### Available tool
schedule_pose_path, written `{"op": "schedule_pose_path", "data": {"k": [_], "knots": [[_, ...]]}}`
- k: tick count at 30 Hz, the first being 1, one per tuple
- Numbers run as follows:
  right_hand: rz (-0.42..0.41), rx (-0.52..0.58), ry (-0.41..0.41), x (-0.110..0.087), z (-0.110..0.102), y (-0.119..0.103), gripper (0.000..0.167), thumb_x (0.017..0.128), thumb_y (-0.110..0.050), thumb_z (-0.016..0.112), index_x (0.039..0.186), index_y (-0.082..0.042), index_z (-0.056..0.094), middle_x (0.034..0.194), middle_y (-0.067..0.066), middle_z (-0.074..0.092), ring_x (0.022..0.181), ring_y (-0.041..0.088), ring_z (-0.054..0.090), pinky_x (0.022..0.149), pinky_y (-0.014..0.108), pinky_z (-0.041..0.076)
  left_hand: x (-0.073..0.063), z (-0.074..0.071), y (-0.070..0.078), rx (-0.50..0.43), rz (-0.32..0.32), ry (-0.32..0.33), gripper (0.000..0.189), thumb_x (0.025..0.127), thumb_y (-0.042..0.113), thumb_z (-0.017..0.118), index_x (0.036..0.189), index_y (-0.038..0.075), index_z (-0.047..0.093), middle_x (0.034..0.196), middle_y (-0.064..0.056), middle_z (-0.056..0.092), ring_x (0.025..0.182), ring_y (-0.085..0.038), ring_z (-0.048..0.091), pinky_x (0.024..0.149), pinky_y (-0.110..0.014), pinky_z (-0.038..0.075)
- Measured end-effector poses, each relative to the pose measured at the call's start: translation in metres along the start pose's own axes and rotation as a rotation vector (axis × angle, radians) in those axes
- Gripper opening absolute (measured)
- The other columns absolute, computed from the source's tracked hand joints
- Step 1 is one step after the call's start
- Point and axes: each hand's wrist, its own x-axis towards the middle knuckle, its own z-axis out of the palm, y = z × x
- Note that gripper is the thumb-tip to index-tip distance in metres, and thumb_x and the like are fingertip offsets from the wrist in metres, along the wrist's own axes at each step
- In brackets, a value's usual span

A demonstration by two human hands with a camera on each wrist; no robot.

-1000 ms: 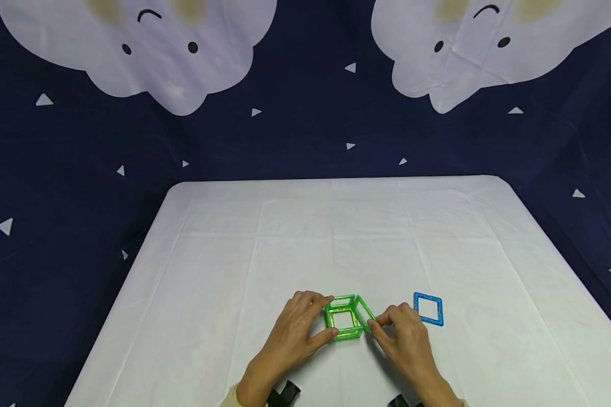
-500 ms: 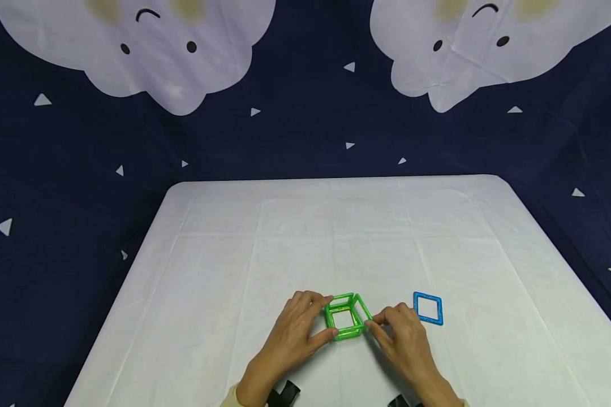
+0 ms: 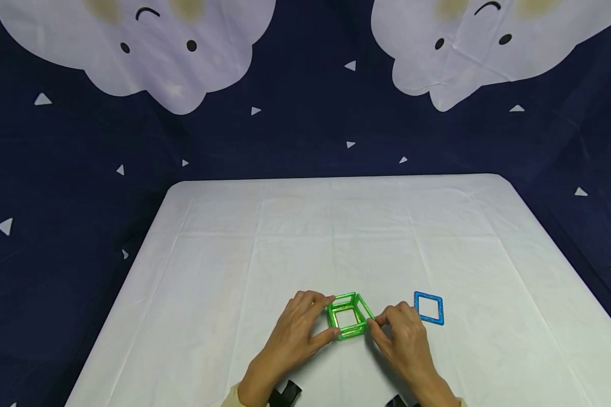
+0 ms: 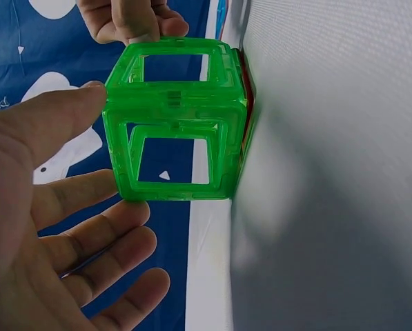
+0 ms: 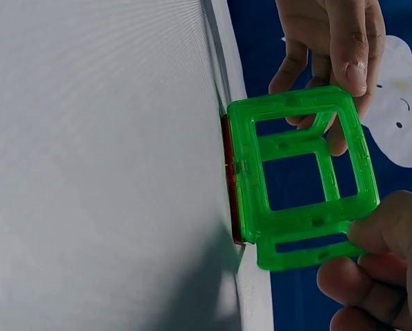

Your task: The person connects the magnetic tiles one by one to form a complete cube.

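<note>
A small open box of green magnetic tiles [image 3: 353, 331] stands on the white table, its square frames joined edge to edge. Under it, a red tile [image 4: 246, 103] shows as a thin strip against the tabletop. My left hand [image 3: 297, 328] steadies the box from the left, thumb and index finger spread across its upper corners and the other fingers loose. Between thumb and fingers, my right hand [image 3: 404, 336] pinches the green right-side tile [image 3: 366, 306] near its corner. That tile leans outward from the box in the head view.
A blue square magnetic tile [image 3: 440, 311] lies flat on the table just beyond the right hand. The white cloth-covered table [image 3: 295, 226] reaches back to a dark blue curtain [image 3: 305, 130] printed with clouds and small triangles.
The right-side green tile has swung in closer against the box, its front corner now meeting the box's edge. The box and left fingertips have shifted slightly right.
</note>
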Motion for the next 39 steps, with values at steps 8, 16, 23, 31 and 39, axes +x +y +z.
{"op": "schedule_pose_path", "data": {"k": [8, 16, 23, 31, 39], "knots": [[0.007, -0.014, -0.009, 0.0006, 0.0011, 0.0004, 0.029, 0.057, -0.007, 0.083, 0.062, -0.017, 0.056, 0.06, -0.009, 0.052, 0.062, 0.003, 0.04, 0.055, 0.015, 0.029, 0.0008, 0.001, 0.0003, 0.011, 0.016, 0.011, 0.057, 0.076, 0.042, 0.074, 0.124, 0.015, 0.06, 0.108, 0.006, 0.059, 0.1, -0.01, 0.052, 0.085, -0.028, 0.043], [0.047, 0.032, -0.042, 0.001, -0.001, -0.0004, 0.026, 0.059, -0.006, 0.085, 0.065, -0.015, 0.061, 0.062, -0.008, 0.054, 0.061, 0.004, 0.042, 0.057, 0.013, 0.03, 0.0012, 0.001, 0.0, 0.013, 0.017, 0.015, 0.057, 0.075, 0.042, 0.075, 0.124, 0.015, 0.06, 0.108, 0.005, 0.059, 0.099, -0.011, 0.052, 0.084, -0.028, 0.044], [0.066, 0.07, -0.05, -0.0003, -0.0021, 0.0018, 0.014, 0.069, -0.004, 0.078, 0.071, -0.014, 0.068, 0.066, -0.007, 0.059, 0.064, 0.004, 0.044, 0.059, 0.016, 0.034, 0.0016, 0.0012, -0.0004, 0.02, 0.013, 0.012, 0.057, 0.075, 0.042, 0.074, 0.123, 0.016, 0.06, 0.108, 0.005, 0.059, 0.1, -0.011, 0.052, 0.086, -0.028, 0.044], [0.105, 0.112, -0.064, -0.001, -0.0018, -0.0013, 0.016, 0.07, -0.001, 0.077, 0.071, -0.015, 0.069, 0.066, -0.011, 0.058, 0.064, 0.0, 0.042, 0.058, 0.011, 0.031, 0.0011, 0.0013, -0.001, 0.024, 0.017, 0.016, 0.057, 0.075, 0.041, 0.075, 0.123, 0.015, 0.061, 0.108, 0.006, 0.059, 0.1, -0.011, 0.052, 0.086, -0.028, 0.044], [0.154, 0.143, -0.131, -0.0015, -0.0011, -0.0063, 0.017, 0.07, -0.005, 0.079, 0.073, -0.017, 0.069, 0.067, -0.016, 0.056, 0.064, -0.001, 0.041, 0.058, 0.01, 0.03, 0.0019, -0.0038, -0.0026, 0.025, 0.002, -0.024, 0.055, 0.077, 0.038, 0.074, 0.125, 0.014, 0.06, 0.112, 0.005, 0.059, 0.103, -0.011, 0.052, 0.089, -0.03, 0.044]]}}
